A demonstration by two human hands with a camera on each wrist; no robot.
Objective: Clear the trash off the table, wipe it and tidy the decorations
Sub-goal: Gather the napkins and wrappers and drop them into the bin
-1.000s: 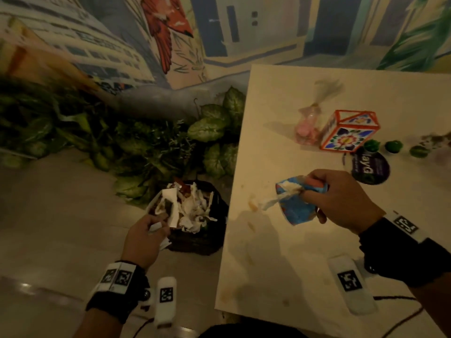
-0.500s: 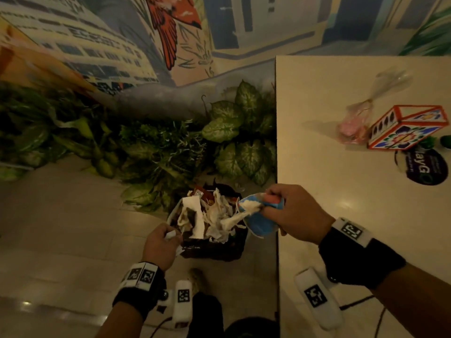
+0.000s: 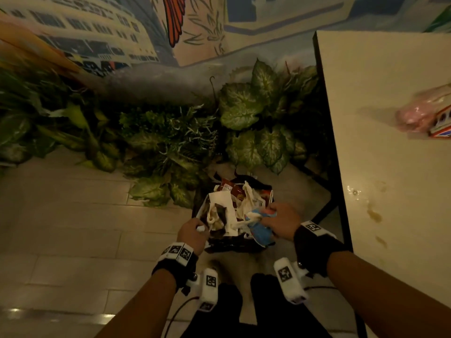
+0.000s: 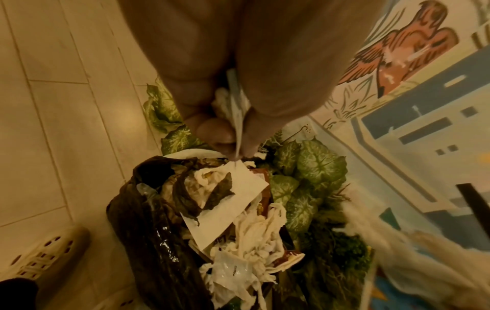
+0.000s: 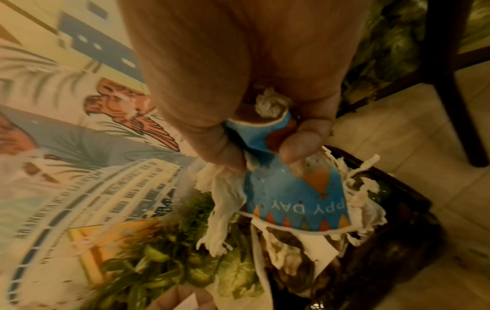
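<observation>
A black-lined trash bin (image 3: 231, 246) stands on the floor left of the table (image 3: 390, 167), heaped with white tissues and wrappers. My right hand (image 3: 274, 217) grips a crumpled blue party paper (image 3: 258, 231) and a wad of white tissue directly over the bin's right side. The right wrist view shows thumb and fingers curled round the blue paper (image 5: 286, 193), the tissue (image 5: 222, 201) hanging beside it. At the bin's left rim, my left hand (image 3: 195, 228) pinches a thin white paper (image 4: 237, 125) between thumb and fingers, above the trash bag (image 4: 148, 220).
Leafy plants (image 3: 170, 142) crowd the wall behind the bin. A dark table leg (image 3: 327, 203) runs just right of it. On the table lie a pink bag (image 3: 415, 115), a colourful box (image 3: 441, 128) and brown stains (image 3: 373, 213). A pale shoe (image 4: 39, 258) is beside the bin.
My right hand has carried the blue paper and tissue from over the table's edge down to the bin. The left hand has stayed at the bin's rim.
</observation>
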